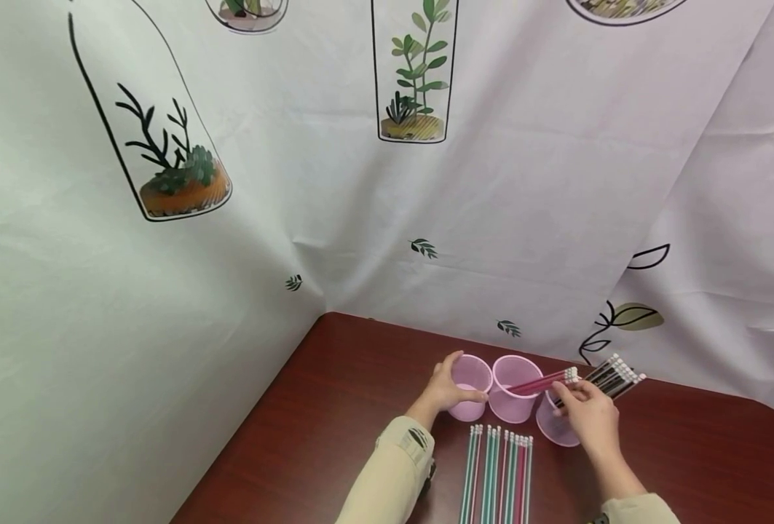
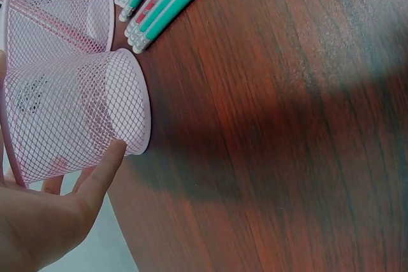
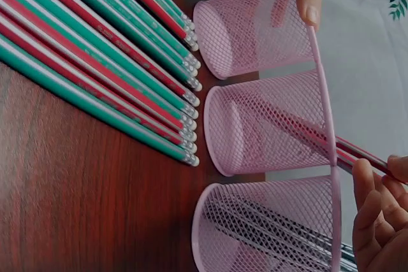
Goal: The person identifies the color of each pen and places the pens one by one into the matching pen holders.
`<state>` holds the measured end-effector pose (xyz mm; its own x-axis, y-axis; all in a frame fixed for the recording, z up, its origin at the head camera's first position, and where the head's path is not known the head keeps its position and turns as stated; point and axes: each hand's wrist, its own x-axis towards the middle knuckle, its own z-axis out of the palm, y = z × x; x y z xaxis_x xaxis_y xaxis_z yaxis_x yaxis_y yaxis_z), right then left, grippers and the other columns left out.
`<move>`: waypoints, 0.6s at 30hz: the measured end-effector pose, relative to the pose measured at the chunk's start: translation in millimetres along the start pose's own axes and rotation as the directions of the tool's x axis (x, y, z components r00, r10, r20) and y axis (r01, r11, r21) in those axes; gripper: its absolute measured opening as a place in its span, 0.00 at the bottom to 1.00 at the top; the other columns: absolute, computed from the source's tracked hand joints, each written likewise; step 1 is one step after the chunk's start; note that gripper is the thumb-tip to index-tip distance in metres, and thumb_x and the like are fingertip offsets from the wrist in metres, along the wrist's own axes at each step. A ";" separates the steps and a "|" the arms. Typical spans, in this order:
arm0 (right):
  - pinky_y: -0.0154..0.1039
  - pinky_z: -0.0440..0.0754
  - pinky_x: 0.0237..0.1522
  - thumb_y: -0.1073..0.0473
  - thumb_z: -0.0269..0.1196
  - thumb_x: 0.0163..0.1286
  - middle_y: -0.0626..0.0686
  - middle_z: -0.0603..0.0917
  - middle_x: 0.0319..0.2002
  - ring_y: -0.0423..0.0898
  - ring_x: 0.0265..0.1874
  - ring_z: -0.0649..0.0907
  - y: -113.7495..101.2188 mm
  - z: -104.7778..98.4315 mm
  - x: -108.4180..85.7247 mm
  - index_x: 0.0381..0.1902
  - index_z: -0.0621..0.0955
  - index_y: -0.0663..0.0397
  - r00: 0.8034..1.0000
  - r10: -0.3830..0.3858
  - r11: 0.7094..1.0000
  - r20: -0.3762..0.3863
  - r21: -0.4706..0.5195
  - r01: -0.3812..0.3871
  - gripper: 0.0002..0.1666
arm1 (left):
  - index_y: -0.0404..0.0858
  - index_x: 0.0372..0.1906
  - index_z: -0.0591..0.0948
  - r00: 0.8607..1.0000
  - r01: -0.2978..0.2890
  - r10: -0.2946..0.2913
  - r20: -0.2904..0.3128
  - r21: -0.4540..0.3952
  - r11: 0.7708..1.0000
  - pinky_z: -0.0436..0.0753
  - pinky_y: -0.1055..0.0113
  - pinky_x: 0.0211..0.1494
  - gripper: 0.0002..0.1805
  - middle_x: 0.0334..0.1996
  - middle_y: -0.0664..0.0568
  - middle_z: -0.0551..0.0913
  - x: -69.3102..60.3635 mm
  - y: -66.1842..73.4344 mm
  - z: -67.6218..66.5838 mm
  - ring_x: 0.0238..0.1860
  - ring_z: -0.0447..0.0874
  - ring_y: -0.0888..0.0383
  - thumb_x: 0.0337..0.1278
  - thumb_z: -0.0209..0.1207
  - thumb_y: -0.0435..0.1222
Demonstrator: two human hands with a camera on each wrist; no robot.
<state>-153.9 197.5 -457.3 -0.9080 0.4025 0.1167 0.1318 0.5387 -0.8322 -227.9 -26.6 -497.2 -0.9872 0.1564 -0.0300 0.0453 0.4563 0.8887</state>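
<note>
Three pink mesh pencil cups stand side by side on the table. My left hand grips the left cup, its thumb over the near side and its fingers around the far side. Between thumb and fingers, my right hand pinches red striped pencils near their white eraser ends. Their other ends slant down inside the middle cup. Black-and-white pencils lean in the right cup, partly hidden behind the right hand in the head view. No pencils show in the left cup.
Green and red striped pencils lie in a row before the cups, eraser ends toward them. The dark red-brown wooden table meets a white cloth backdrop with printed plants close behind the cups.
</note>
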 end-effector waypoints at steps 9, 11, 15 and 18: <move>0.28 0.68 0.24 0.48 0.62 0.63 0.53 0.84 0.20 0.42 0.13 0.81 0.3 4.4 -1.3 0.39 0.79 0.65 0.999 0.013 0.999 -0.034 -0.036 -0.014 0.22 | 0.48 0.65 0.66 1.000 -0.028 0.028 -0.014 -0.001 1.000 0.74 0.52 0.52 0.53 0.53 0.42 0.69 -0.1 -0.8 0.7 0.51 0.72 0.44 0.22 0.79 0.39; 0.31 0.70 0.22 0.47 0.62 0.62 0.52 0.83 0.18 0.43 0.13 0.80 -0.5 4.6 -3.8 0.37 0.76 0.64 0.999 0.032 0.999 -0.036 -0.031 -0.033 0.23 | 0.48 0.65 0.65 1.000 -0.028 0.028 -0.014 -0.001 1.000 0.74 0.52 0.52 0.53 0.53 0.42 0.69 0.0 -1.1 0.8 0.51 0.72 0.43 0.22 0.79 0.39; 0.35 0.72 0.18 0.51 0.64 0.61 0.50 0.78 0.17 0.44 0.13 0.76 1.8 10.8 -14.0 0.33 0.72 0.63 0.998 0.004 1.000 0.057 -0.010 -0.004 0.19 | 0.49 0.65 0.65 1.000 -0.019 0.019 -0.014 0.000 1.000 0.74 0.51 0.52 0.53 0.52 0.42 0.69 0.8 -1.6 1.3 0.51 0.72 0.44 0.22 0.79 0.39; 0.35 0.73 0.16 0.58 0.64 0.60 0.50 0.75 0.15 0.43 0.12 0.73 9.6 20.4 -24.6 0.28 0.74 0.62 0.975 -0.039 0.999 0.220 -0.013 0.043 0.13 | 0.50 0.66 0.64 1.000 -0.009 0.009 -0.012 -0.001 1.000 0.74 0.51 0.52 0.54 0.53 0.43 0.69 1.2 -1.4 1.5 0.51 0.72 0.44 0.22 0.78 0.40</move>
<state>-138.5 177.6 -479.2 -0.9776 0.2085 0.0270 0.0979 0.5651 -0.8192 -228.9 -25.7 -499.1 -0.9886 0.1496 -0.0163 0.0541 0.4544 0.8891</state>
